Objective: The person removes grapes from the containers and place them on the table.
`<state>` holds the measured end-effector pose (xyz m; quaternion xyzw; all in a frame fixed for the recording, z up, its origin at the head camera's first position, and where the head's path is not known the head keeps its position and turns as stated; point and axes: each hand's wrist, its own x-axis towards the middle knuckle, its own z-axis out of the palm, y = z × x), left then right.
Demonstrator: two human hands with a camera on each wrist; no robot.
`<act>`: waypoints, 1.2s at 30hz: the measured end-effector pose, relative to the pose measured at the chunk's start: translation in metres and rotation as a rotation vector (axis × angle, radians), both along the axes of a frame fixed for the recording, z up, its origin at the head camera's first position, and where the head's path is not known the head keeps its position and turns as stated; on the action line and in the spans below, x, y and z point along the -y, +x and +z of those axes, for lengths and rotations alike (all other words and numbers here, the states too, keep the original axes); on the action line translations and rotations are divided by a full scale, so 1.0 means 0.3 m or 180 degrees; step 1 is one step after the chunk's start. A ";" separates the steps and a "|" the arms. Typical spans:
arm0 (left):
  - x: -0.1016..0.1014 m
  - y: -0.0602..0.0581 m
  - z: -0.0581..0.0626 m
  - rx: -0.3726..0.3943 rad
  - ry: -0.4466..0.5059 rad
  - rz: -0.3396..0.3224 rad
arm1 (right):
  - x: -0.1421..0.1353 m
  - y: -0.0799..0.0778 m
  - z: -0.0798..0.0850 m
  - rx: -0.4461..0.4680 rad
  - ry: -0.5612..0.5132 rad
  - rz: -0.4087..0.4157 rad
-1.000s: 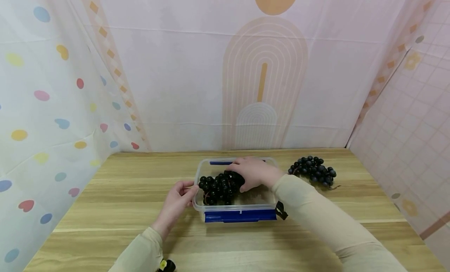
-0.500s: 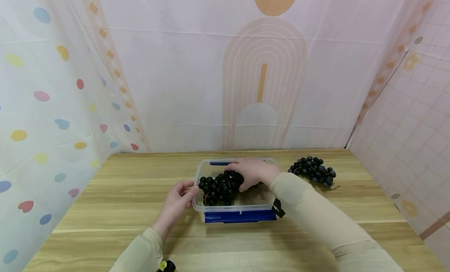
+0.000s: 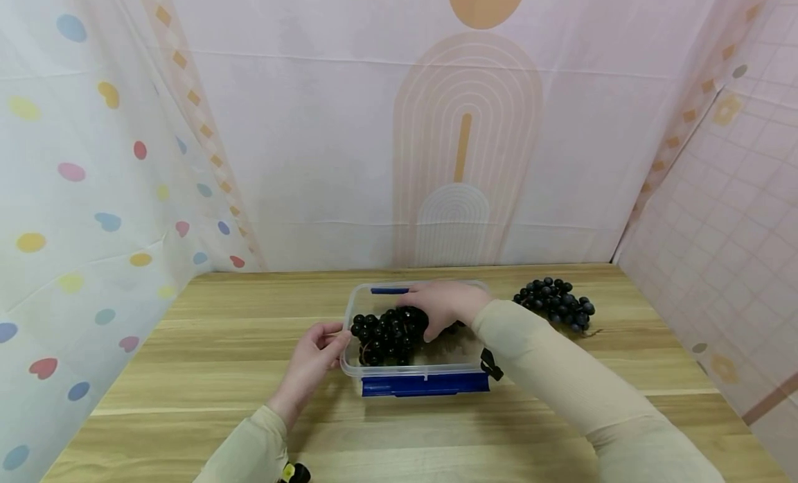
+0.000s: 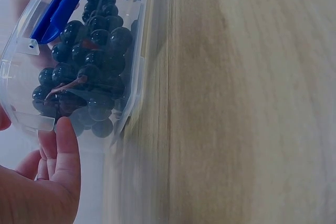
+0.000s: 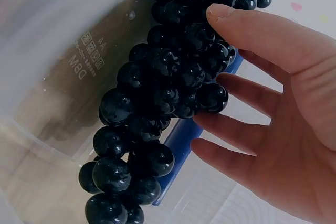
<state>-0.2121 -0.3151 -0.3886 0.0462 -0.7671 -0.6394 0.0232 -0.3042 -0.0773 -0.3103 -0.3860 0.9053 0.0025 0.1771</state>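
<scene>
A clear plastic food container [image 3: 414, 369] with blue latches [image 3: 426, 384] stands on the table with its top uncovered. Inside lies a bunch of dark grapes [image 3: 388, 337], mostly toward the container's left; its stem shows through the wall in the left wrist view. My left hand [image 3: 314, 355] pinches the container's left rim, with fingertips [image 4: 65, 124] under the edge. From above, my right hand [image 3: 445, 306] reaches in and holds the grapes [image 5: 157, 77], thumb on one side and fingers on the other. The palm hides part of the bunch in the head view.
A second bunch of dark grapes [image 3: 555, 303] lies on the wooden table [image 3: 249, 317], right of the container. A black object with a yellow mark [image 3: 294, 472] shows by the left sleeve. Patterned curtains [image 3: 324, 157] enclose the back and sides.
The grapes in the container have shifted very slightly left beneath my right hand, and the black strap at the right wrist has moved a little. My left hand stays at the rim.
</scene>
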 end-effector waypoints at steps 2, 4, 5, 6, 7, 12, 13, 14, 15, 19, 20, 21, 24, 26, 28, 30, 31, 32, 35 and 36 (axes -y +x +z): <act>-0.001 -0.002 -0.002 -0.0002 -0.0008 0.0008 | 0.008 0.001 0.001 -0.0072 0.0074 0.0042; -0.001 -0.004 -0.003 0.0000 -0.0007 0.0013 | 0.014 0.001 -0.001 -0.0136 0.0138 0.0064; -0.001 -0.005 -0.003 -0.0002 -0.0008 0.0014 | 0.016 0.000 -0.002 -0.0166 0.0162 0.0069; -0.001 -0.005 -0.004 -0.0005 -0.0012 0.0013 | 0.018 -0.001 -0.005 -0.0180 0.0175 0.0064; -0.002 -0.005 -0.004 -0.0007 -0.0011 0.0013 | 0.019 -0.002 -0.008 -0.0186 0.0186 0.0060; -0.002 -0.006 -0.006 -0.0002 -0.0021 0.0010 | 0.022 -0.012 -0.024 -0.0160 0.0180 0.0015; -0.002 -0.006 -0.006 0.0008 -0.0013 0.0011 | 0.023 -0.013 -0.026 -0.0153 0.0183 0.0007; -0.002 -0.006 -0.006 0.0016 -0.0014 0.0010 | 0.024 -0.014 -0.027 -0.0141 0.0194 -0.0004; -0.002 -0.007 -0.005 0.0023 -0.0013 0.0012 | 0.024 -0.015 -0.028 -0.0130 0.0204 -0.0012; -0.001 -0.007 -0.005 0.0034 -0.0020 0.0006 | 0.029 -0.014 -0.028 -0.0074 0.0203 -0.0056; -0.001 -0.008 -0.005 0.0035 -0.0022 0.0006 | 0.030 -0.014 -0.027 -0.0064 0.0207 -0.0061; -0.001 -0.008 -0.005 0.0034 -0.0013 0.0005 | 0.031 -0.013 -0.027 -0.0063 0.0206 -0.0061; -0.001 -0.007 -0.005 0.0031 -0.0005 0.0001 | 0.034 -0.013 -0.026 -0.0079 0.0240 -0.0042; -0.001 -0.007 -0.004 0.0026 -0.0009 -0.0001 | 0.036 -0.013 -0.025 -0.0080 0.0274 -0.0031; 0.000 -0.006 -0.003 0.0020 -0.0028 -0.0007 | 0.037 -0.016 -0.024 -0.0059 0.0292 -0.0037; 0.001 -0.005 -0.002 0.0022 -0.0046 -0.0016 | 0.037 -0.018 -0.023 -0.0031 0.0303 -0.0042; 0.001 -0.004 -0.001 0.0025 -0.0053 -0.0021 | 0.038 -0.020 -0.023 -0.0020 0.0307 -0.0046; 0.001 -0.003 0.000 0.0025 -0.0063 -0.0031 | 0.039 -0.022 -0.022 -0.0013 0.0316 -0.0050; 0.001 0.001 0.003 0.0031 -0.0083 -0.0034 | 0.042 -0.024 -0.019 -0.0019 0.0327 -0.0050; 0.001 0.002 0.003 0.0029 -0.0090 -0.0032 | 0.043 -0.026 -0.019 -0.0026 0.0329 -0.0051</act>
